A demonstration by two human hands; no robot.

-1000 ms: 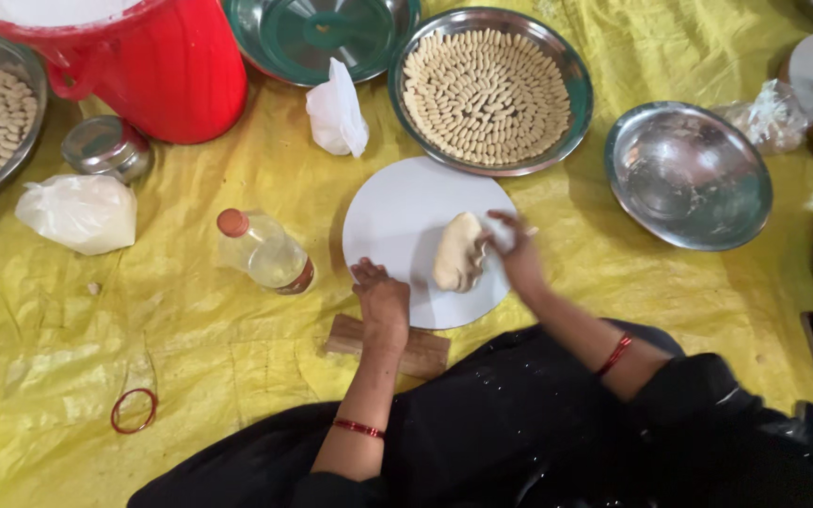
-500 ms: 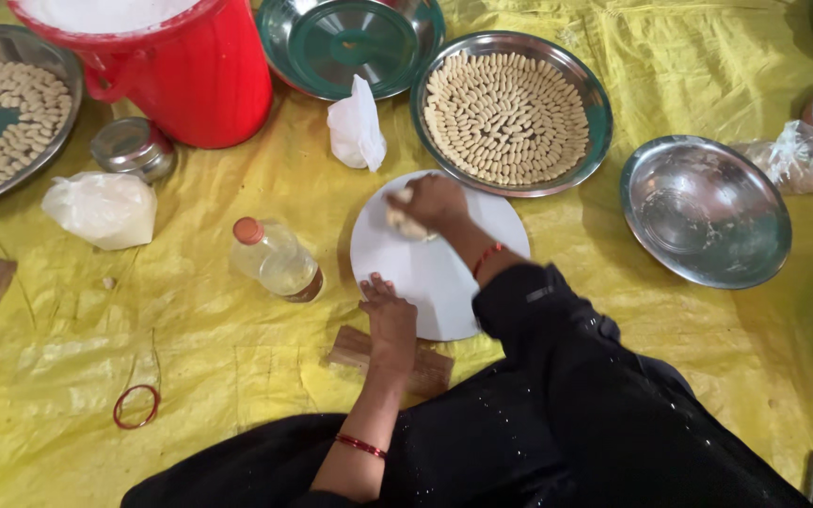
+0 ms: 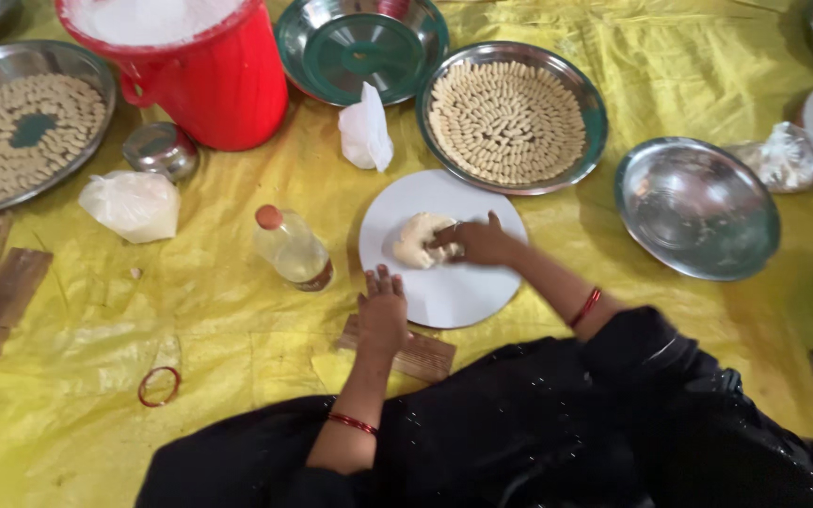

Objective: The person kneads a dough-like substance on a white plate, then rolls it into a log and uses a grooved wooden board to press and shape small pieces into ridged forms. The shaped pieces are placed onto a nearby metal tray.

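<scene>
A pale lump of dough lies on a round white board on the yellow sheet. My right hand presses on the dough's right side, fingers curled over it. My left hand rests flat, fingers apart, on the near left edge of the board, above a small ribbed wooden block. A steel tray filled with several rows of small shaped dough pieces stands just beyond the board.
An oil bottle lies left of the board. Further back stand a red bucket, a green-bottomed steel bowl and a white bag. At far left is another tray of pieces; an empty steel bowl is right.
My right hand carried the dough from the board's right part up to its far left and now presses it down there. The left hand stayed at the board's near edge.
</scene>
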